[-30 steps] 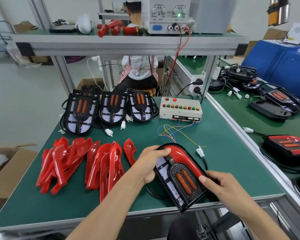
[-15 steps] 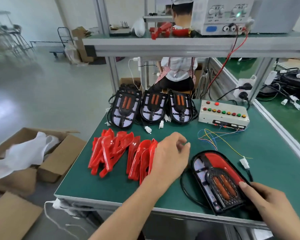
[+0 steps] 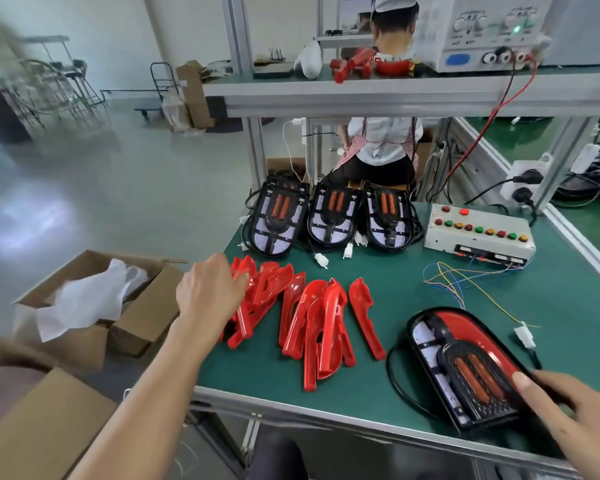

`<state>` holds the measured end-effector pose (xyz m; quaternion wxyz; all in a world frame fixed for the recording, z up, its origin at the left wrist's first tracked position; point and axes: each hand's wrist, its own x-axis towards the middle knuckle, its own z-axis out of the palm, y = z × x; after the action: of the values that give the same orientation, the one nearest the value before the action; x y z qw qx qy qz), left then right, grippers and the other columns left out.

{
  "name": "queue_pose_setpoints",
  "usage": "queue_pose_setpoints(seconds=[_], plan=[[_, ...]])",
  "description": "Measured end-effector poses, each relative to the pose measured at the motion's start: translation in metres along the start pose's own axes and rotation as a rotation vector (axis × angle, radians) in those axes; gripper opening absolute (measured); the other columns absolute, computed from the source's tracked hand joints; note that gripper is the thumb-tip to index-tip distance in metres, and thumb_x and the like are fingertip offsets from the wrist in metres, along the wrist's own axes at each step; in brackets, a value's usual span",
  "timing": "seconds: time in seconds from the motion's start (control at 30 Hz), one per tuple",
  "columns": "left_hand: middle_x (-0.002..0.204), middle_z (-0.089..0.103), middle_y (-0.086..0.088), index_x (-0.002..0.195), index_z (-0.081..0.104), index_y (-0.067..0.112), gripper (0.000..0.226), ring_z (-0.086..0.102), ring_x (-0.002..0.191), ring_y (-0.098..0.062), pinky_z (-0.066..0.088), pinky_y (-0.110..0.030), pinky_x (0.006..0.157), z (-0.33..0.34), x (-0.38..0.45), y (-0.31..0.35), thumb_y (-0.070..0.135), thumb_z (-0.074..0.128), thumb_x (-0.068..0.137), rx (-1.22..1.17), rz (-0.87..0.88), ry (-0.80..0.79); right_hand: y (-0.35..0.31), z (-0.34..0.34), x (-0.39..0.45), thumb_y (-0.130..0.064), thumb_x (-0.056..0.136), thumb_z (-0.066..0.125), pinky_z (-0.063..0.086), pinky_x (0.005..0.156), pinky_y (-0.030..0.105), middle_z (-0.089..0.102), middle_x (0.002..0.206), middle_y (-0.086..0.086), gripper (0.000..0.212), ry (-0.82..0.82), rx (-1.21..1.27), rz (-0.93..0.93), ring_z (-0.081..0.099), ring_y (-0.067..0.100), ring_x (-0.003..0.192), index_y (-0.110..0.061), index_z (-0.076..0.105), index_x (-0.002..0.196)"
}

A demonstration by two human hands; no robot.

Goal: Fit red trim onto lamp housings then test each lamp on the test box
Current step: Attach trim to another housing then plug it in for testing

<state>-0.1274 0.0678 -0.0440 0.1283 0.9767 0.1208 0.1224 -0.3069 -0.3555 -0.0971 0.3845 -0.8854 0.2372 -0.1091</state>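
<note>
A black lamp housing (image 3: pixel 465 362) lies at the near right of the green table (image 3: pixel 551 299), with a red trim covering its right half. My right hand (image 3: pixel 575 414) grips its near corner, thumb on top. Several loose red trims (image 3: pixel 312 323) lie in piles left of it. My left hand (image 3: pixel 210 289) is over the leftmost pile with its fingers curled down onto the pieces; its back hides whether they grip one. The grey test box (image 3: pixel 478 233), with a row of coloured buttons, stands at the back right.
Three untrimmed housings (image 3: pixel 333 216) lean in a row at the table's back edge. Coloured wires (image 3: pixel 458 282) run from the test box towards a white plug (image 3: pixel 525 336). An open cardboard box (image 3: pixel 94 299) stands on the floor at left. A person (image 3: pixel 381 147) sits behind the bench.
My left hand left the lamp housing and moved left to the far pile of red trims. The view swung left. My right hand stayed on the housing's near corner.
</note>
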Motion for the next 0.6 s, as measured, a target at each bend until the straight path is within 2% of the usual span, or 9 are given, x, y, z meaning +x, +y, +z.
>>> queue_pose_setpoints(seconds=[0.1,0.17,0.2,0.27,0.33,0.43,0.53,0.57,0.6], plan=[[0.095,0.067,-0.016,0.086,0.054,0.011,0.033,0.065,0.095,-0.042,0.040,-0.035,0.068,0.004,0.002,0.001,0.043,0.064,0.091,0.023,-0.016,-0.095,0.005,0.003,0.003,-0.104,0.058,0.038,0.045,0.067,0.025,0.064,0.085,-0.036,0.044,0.014,0.014,0.037,0.060,-0.004,0.079,-0.077,0.056,0.088],[0.088,0.062,-0.013,0.083,0.050,0.012,0.030,0.063,0.091,-0.041,0.040,-0.035,0.067,0.007,0.001,0.005,0.037,0.065,0.089,0.023,-0.013,-0.133,0.010,0.006,0.005,-0.104,0.058,0.038,0.048,0.075,0.020,0.068,0.086,-0.035,0.048,0.001,0.037,0.053,0.064,0.007,0.081,-0.075,0.057,0.091],[0.083,0.057,-0.010,0.082,0.049,0.012,0.028,0.061,0.086,-0.040,0.039,-0.035,0.066,0.009,0.001,0.007,0.033,0.065,0.088,0.017,-0.018,-0.145,0.012,0.007,0.006,-0.104,0.057,0.040,0.044,0.079,0.008,0.067,0.092,-0.038,0.051,-0.011,0.050,0.057,0.065,0.011,0.083,-0.073,0.059,0.093],[0.078,0.052,-0.007,0.083,0.048,0.010,0.021,0.054,0.077,-0.035,0.039,-0.035,0.064,0.013,0.001,0.008,0.024,0.063,0.087,-0.010,-0.035,-0.149,0.014,0.010,0.007,-0.104,0.056,0.042,0.033,0.069,-0.008,0.061,0.098,-0.046,0.057,-0.017,0.067,0.055,0.066,0.008,0.087,-0.069,0.062,0.096],[0.074,0.050,-0.006,0.085,0.050,0.008,0.015,0.050,0.071,-0.032,0.037,-0.034,0.059,0.015,0.002,0.008,0.017,0.061,0.087,-0.033,-0.047,-0.139,0.012,0.009,0.007,-0.103,0.056,0.044,0.032,0.067,-0.009,0.061,0.098,-0.046,0.055,-0.024,0.077,0.053,0.065,0.002,0.088,-0.069,0.063,0.095],[0.073,0.047,-0.006,0.090,0.050,0.006,0.014,0.049,0.069,-0.030,0.033,-0.034,0.055,0.017,0.002,0.006,0.014,0.061,0.087,-0.075,-0.070,-0.119,0.009,0.008,0.004,-0.094,0.060,0.049,0.041,0.076,0.000,0.059,0.098,-0.050,0.040,-0.024,0.065,0.035,0.064,0.002,0.087,-0.073,0.060,0.093],[0.073,0.046,-0.005,0.092,0.050,0.005,0.018,0.051,0.074,-0.033,0.035,-0.035,0.059,0.017,0.002,0.004,0.014,0.064,0.086,-0.124,-0.089,-0.107,0.009,0.009,0.004,-0.090,0.061,0.051,0.033,0.071,-0.008,0.059,0.097,-0.049,0.036,-0.014,0.064,0.020,0.065,0.006,0.087,-0.074,0.060,0.092],[0.073,0.047,-0.006,0.092,0.052,0.004,0.018,0.051,0.075,-0.034,0.037,-0.036,0.061,0.017,0.002,0.004,0.015,0.065,0.086,-0.141,-0.093,-0.102,0.008,0.009,0.004,-0.091,0.060,0.050,0.036,0.076,-0.004,0.059,0.097,-0.049,0.036,-0.006,0.068,0.013,0.065,0.004,0.087,-0.074,0.060,0.091],[0.075,0.051,-0.007,0.093,0.054,0.004,0.018,0.053,0.076,-0.035,0.038,-0.036,0.062,0.016,0.002,0.003,0.016,0.066,0.086,-0.156,-0.096,-0.095,0.008,0.008,0.004,-0.092,0.060,0.050,0.044,0.081,0.007,0.058,0.097,-0.050,0.036,0.007,0.067,0.003,0.063,0.001,0.087,-0.075,0.059,0.091]])
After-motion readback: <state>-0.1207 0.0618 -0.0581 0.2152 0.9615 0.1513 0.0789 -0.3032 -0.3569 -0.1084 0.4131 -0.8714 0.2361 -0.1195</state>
